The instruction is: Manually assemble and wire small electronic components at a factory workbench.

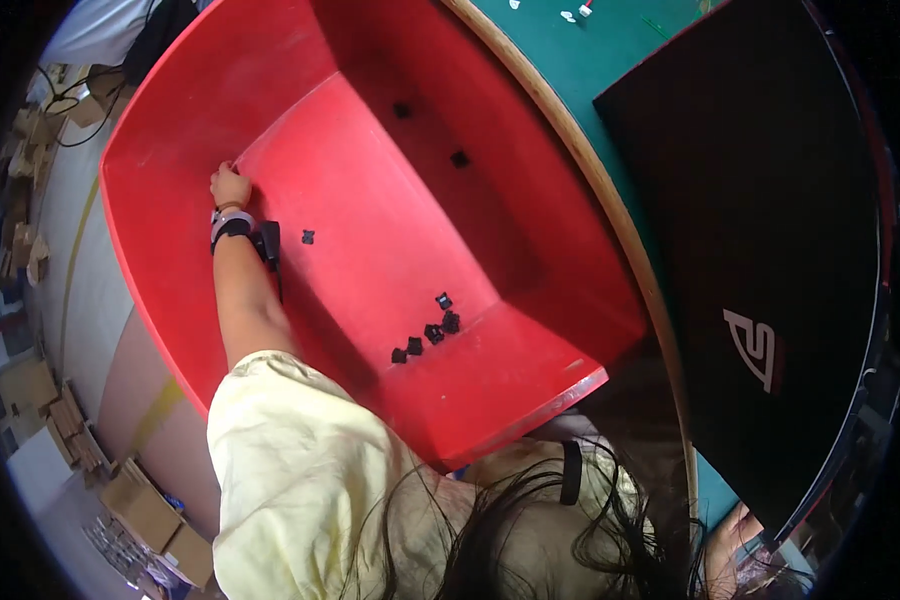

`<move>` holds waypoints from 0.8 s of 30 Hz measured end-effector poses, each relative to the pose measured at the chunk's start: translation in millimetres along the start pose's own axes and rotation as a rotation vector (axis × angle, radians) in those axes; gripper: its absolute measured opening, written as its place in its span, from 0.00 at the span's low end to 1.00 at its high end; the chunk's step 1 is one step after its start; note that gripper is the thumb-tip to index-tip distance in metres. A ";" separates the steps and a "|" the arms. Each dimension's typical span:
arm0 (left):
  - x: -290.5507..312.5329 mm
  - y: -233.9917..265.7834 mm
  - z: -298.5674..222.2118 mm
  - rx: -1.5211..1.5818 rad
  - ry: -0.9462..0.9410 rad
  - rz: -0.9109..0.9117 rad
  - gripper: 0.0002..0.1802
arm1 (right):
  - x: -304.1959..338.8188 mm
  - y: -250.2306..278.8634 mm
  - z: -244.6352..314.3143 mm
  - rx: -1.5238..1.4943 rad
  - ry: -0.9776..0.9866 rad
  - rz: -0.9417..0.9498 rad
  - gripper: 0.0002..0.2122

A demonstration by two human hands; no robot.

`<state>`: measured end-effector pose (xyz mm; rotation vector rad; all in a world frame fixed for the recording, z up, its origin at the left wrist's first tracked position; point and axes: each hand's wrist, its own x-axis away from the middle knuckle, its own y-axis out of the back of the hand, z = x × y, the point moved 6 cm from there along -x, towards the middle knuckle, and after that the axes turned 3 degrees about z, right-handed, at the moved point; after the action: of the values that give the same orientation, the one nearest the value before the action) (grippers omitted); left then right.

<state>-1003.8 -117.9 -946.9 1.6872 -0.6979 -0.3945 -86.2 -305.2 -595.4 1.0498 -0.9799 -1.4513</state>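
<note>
My left hand reaches into a red plastic bin, at the far left end of its floor. Its fingers are curled together against the corner; what they hold, if anything, is hidden. A small black plastic piece lies on the bin floor to the right of that hand. Several more black pieces cluster at the near end. Skin that seems to be my right hand shows at the lower right, by the green surface; hair and the picture's rim hide its fingers.
Two dark square spots mark the bin's far wall. A wooden edge borders a green tabletop beyond the bin. On the right stands a large black panel. Cardboard boxes stand on the floor at left.
</note>
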 end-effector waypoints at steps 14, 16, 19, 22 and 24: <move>71.7 -69.0 -239.4 0.805 -0.813 -0.106 0.12 | 1.8 1.7 -21.3 0.007 -0.035 0.009 0.15; 107.9 -72.0 -276.7 0.403 -0.963 -0.168 0.12 | 7.3 8.9 -29.9 0.021 -0.053 -0.001 0.15; 134.7 -64.5 -281.1 0.514 -0.817 0.062 0.17 | 11.0 8.7 -29.9 -0.048 -0.128 0.051 0.17; 130.5 -85.2 -273.9 0.561 -0.775 0.117 0.17 | -31.4 -2.5 69.6 -0.036 -0.072 -0.062 0.09; 148.8 -93.7 -274.3 0.676 -0.963 -0.045 0.22 | -49.3 -3.2 111.5 0.131 0.174 -0.057 0.03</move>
<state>-702.9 6.6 -956.5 2.1088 -1.6295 -1.1314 -190.6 -251.8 -562.1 1.2865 -0.9356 -1.3301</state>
